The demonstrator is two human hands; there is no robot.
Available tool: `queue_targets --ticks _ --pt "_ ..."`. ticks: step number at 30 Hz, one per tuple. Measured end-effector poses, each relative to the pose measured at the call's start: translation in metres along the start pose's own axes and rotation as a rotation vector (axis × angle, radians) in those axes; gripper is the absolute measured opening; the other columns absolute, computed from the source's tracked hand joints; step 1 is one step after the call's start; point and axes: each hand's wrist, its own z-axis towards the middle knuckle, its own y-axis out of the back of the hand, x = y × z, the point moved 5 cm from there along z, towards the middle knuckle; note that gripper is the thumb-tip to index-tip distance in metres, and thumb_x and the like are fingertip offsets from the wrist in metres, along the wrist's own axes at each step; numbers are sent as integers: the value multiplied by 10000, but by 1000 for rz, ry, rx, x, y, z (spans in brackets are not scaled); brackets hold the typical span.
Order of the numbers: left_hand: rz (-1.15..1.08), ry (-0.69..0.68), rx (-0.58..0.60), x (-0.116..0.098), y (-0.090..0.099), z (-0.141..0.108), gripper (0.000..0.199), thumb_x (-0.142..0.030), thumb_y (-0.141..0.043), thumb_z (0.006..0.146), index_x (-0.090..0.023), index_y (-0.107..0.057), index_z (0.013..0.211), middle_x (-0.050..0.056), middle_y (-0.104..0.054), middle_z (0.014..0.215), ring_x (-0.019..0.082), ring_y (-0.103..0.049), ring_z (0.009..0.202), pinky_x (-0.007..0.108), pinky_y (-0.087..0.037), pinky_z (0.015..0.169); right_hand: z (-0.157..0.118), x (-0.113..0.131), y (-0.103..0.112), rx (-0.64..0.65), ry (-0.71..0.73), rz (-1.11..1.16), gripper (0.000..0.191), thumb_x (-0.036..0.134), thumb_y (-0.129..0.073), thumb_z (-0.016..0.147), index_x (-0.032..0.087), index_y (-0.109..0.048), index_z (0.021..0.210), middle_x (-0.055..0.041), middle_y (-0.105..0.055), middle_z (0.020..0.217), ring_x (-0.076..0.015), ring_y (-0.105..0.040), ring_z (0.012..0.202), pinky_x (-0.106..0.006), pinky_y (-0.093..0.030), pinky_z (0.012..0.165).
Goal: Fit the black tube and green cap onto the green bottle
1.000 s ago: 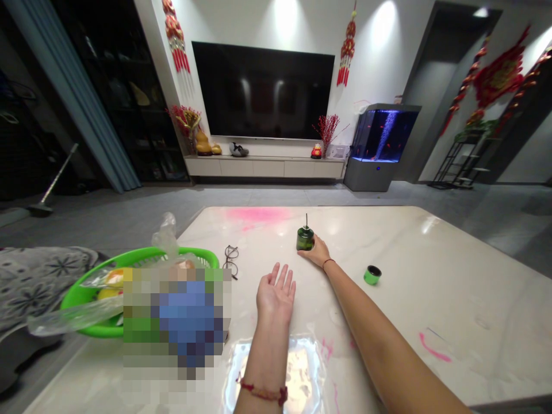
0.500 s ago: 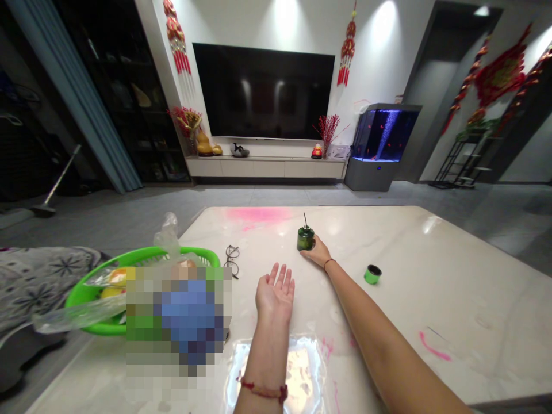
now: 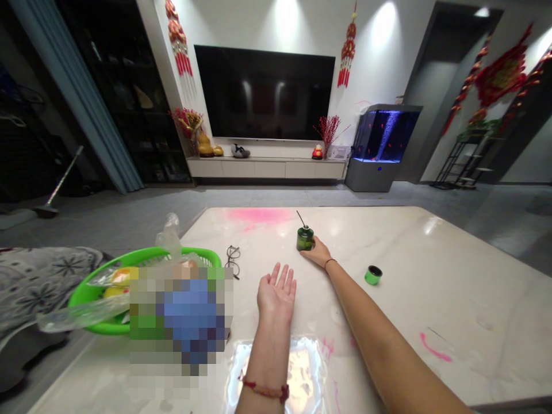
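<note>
Green bottle (image 3: 305, 238): dark glass, one, upright and apparently standing on the pale surface (image 3: 431, 259); a thin dark stick (image 3: 301, 219) leans from its neck toward eleven o'clock. Right hand (image 3: 318, 252): at the bottle's four o'clock, fingers curved against the lower body and parted about as wide as the glass; the far side of the grip is hidden. The low hold presumably steadies the bottle while leaving neck and stick unobstructed. Left hand (image 3: 276, 294): at seven o'clock from the bottle, apart from it, palm up, fingers extended and slightly spread, holding nothing; the turned-up palm seems to be kept near the bottle on purpose. Small green ring-like piece (image 3: 373, 275), dark inside: four o'clock, well apart. Eyeglasses (image 3: 233, 262): between eight and nine o'clock. Pink stain (image 3: 259, 214): ten o'clock. Shiny translucent sheet (image 3: 304, 374): six o'clock, partly behind the left forearm. Green basket (image 3: 80, 299): toward eight o'clock, with clear plastic bags (image 3: 170, 230); some contents obscured by pixelation. Beyond: television (image 3: 265, 92), toward eleven o'clock; lit aquarium (image 3: 382, 138), between one and two.
</note>
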Motion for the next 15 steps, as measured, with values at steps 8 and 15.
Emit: queue_targets --ticks 8,15 --pt "2 -4 3 0 0 0 344 -271 -287 843 -195 -538 1065 82 -533 1209 137 -554 1038 226 -435 737 2 2 -2 94 -11 -101 598 333 -723 537 221 -515 1086 -32 -643 967 -227 -594 895 -335 -442 783" --pt "-1 -7 -1 0 1 1 328 -264 -305 836 -192 -546 1047 84 -544 1193 136 -563 1022 226 -439 731 3 -2 -4 43 -21 -103 657 387 -710 550 233 -467 1141 -50 -618 1047 -248 -577 965 -385 -425 837"
